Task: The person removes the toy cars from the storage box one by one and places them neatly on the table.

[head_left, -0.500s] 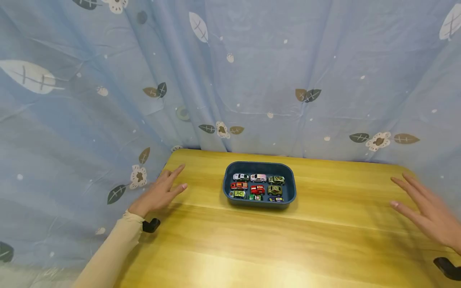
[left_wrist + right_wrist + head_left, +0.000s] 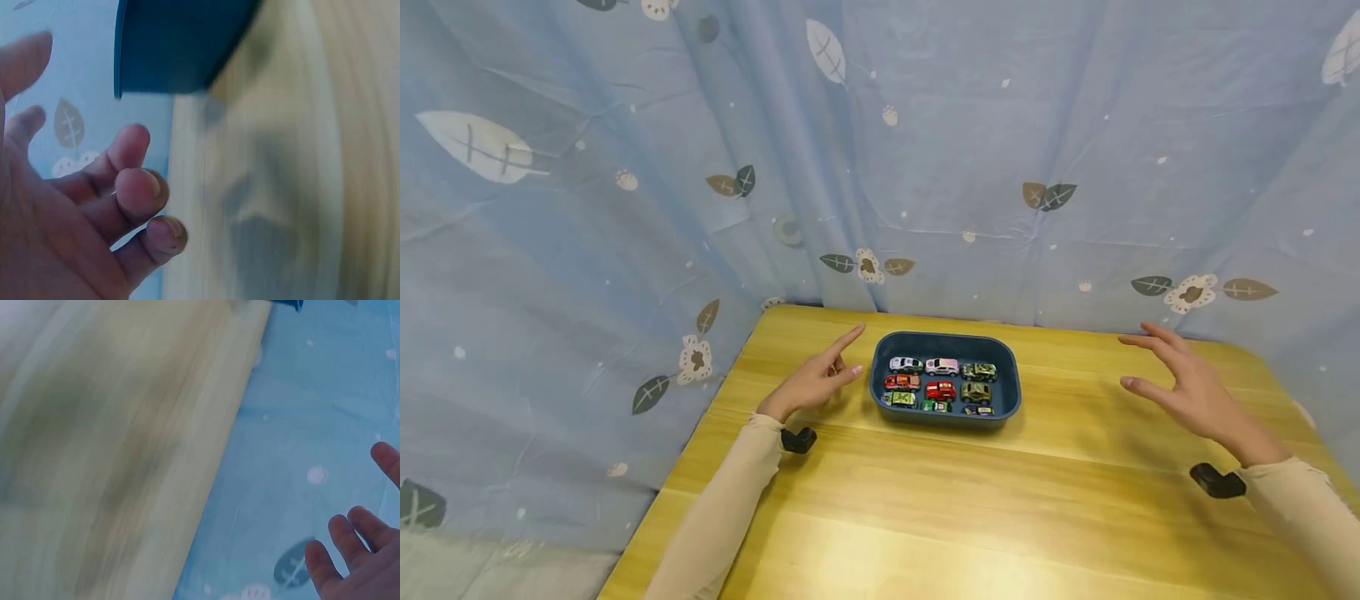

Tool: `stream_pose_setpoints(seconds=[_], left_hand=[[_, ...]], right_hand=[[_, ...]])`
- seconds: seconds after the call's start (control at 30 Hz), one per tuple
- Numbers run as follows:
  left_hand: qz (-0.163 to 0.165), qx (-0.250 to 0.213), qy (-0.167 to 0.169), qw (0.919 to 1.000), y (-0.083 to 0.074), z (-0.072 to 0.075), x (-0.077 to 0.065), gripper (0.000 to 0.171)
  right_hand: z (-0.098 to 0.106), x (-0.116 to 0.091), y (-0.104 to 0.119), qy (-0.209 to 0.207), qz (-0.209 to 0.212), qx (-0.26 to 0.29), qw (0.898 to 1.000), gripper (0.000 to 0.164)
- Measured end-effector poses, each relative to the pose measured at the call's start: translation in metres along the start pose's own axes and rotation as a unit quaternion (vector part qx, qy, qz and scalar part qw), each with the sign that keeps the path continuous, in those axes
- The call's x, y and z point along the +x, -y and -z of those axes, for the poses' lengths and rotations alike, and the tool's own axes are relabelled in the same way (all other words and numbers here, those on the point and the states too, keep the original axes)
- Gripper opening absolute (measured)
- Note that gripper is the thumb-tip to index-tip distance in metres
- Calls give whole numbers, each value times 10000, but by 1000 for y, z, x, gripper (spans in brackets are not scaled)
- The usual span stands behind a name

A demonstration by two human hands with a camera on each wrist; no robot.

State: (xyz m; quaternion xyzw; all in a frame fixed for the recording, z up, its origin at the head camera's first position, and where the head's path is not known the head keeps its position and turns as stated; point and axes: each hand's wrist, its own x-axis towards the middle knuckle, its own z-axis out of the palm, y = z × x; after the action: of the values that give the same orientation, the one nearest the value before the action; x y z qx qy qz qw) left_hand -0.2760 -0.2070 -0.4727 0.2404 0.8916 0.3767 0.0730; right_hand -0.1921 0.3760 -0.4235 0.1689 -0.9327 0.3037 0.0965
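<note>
A dark blue tray (image 2: 943, 422) stands on the wooden table, with several small toy cars in rows inside it. Among them are a red toy car (image 2: 940, 391) in the middle and a camouflage toy car (image 2: 980, 372) at the back right. My left hand (image 2: 812, 382) hovers just left of the tray, index finger and thumb spread toward its rim. In the left wrist view the tray's wall (image 2: 169, 50) shows above the loosely bent fingers. My right hand (image 2: 1198, 396) is over the table's right side, apart from the tray, fingers spread and holding nothing.
The yellow wooden table (image 2: 895, 492) reaches back to a blue patterned curtain (image 2: 940, 150), which also hangs along the left side. A black wrist camera (image 2: 798, 440) sits on the left wrist, another black camera (image 2: 1217, 481) on the right.
Both hands have moved inward toward the tray, the left one rightward to its side and the right one leftward. The tray and its toy cars keep their place on the table.
</note>
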Motion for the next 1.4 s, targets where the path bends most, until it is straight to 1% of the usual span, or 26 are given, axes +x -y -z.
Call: stream_pose_setpoints(seconds=[0.03, 0.1, 0.2, 0.3, 0.37, 0.43, 0.53, 0.63, 0.7, 0.83, 1.0, 1.23, 1.33, 1.4], left_hand=[[6, -48, 60, 10000, 1, -3, 4, 72], [31, -315, 170, 9994, 2, -8, 10, 75], [-37, -997, 241, 9947, 8, -14, 18, 80], [-242, -1731, 209, 9844, 15, -19, 26, 78], [-389, -2194, 206, 9746, 20, -25, 30, 72], [-430, -2574, 179, 9652, 24, -32, 33, 68], [-357, -3012, 76, 9529, 29, -42, 33, 67], [-288, -3134, -39, 9492, 30, -46, 32, 66], [-277, -3164, -23, 9482, 29, -47, 32, 63], [-405, -3083, 15, 9504, 29, -49, 32, 62], [-634, -2806, -59, 9577, 28, -55, 32, 66], [-506, -2357, -104, 9705, 28, -59, 33, 73], [-470, -2283, -159, 9723, 30, -58, 33, 74], [-469, -2257, -204, 9729, 31, -57, 32, 75]], right_hand=[[-4, 6, 2, 2, 4, 52, 10000, 62], [-12, 17, 7, -33, 86, 161, 9998, 61], [-22, 30, 16, -133, 180, 336, 9992, 60], [-30, 42, 24, -186, 208, 491, 9984, 60], [-35, 49, 29, -190, 173, 562, 9981, 60], [-40, 57, 32, -182, 171, 605, 9979, 60], [-52, 66, 35, -147, 150, 720, 9972, 61], [-64, 76, 37, -99, 154, 833, 9964, 61], [-73, 83, 39, -51, 165, 863, 9961, 61], [-89, 98, 43, 168, 181, 921, 9954, 61], [-106, 117, 53, 550, 190, 873, 9945, 62], [-125, 143, 73, 1081, 264, 586, 9921, 67], [-134, 153, 81, 1230, 378, 569, 9901, 66], [-140, 159, 85, 1325, 462, 542, 9886, 62]])
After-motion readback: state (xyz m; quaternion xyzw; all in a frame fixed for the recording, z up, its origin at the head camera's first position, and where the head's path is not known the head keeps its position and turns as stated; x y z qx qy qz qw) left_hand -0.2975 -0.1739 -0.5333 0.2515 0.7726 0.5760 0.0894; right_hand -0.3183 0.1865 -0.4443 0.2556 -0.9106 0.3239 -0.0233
